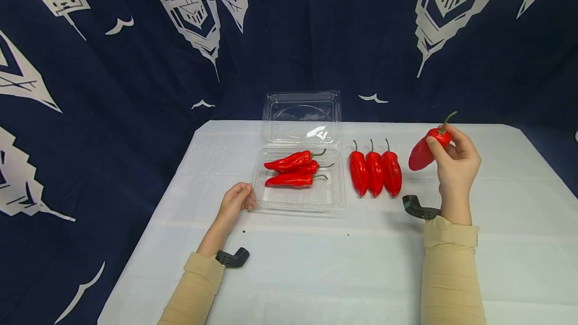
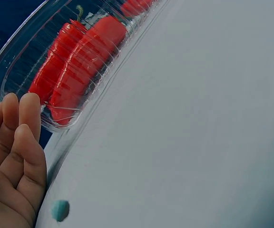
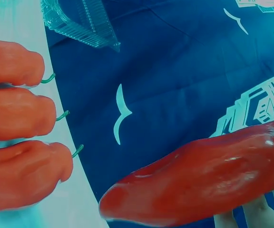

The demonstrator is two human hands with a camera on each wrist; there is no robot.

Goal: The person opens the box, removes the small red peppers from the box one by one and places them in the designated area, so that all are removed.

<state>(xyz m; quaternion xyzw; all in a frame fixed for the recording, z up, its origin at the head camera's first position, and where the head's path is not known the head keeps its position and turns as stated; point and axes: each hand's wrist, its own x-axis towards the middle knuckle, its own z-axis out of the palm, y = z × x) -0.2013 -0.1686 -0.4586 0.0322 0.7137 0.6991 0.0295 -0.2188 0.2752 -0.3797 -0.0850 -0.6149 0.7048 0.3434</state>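
Note:
Up over the right side of the table, my right hand (image 1: 458, 159) pinches a red pepper (image 1: 424, 150) near its stem end, with the green stem pointing up. In the right wrist view the same pepper (image 3: 199, 178) fills the lower right, fingers beneath it. My left hand (image 1: 236, 198) is at the left edge of a clear plastic clamshell box (image 1: 331, 199), its relaxed fingers against the rim. Three red peppers (image 1: 293, 180) lie sideways in the box. Right of the box, three more peppers (image 1: 375, 173) lie side by side, stems away from me.
The box's transparent lid (image 1: 301, 122) stands open at the table's back edge. A white cloth covers the table (image 1: 316, 275). Behind it hangs a dark blue curtain (image 1: 289, 54) with white building prints. Small dark specks dot the cloth near the front.

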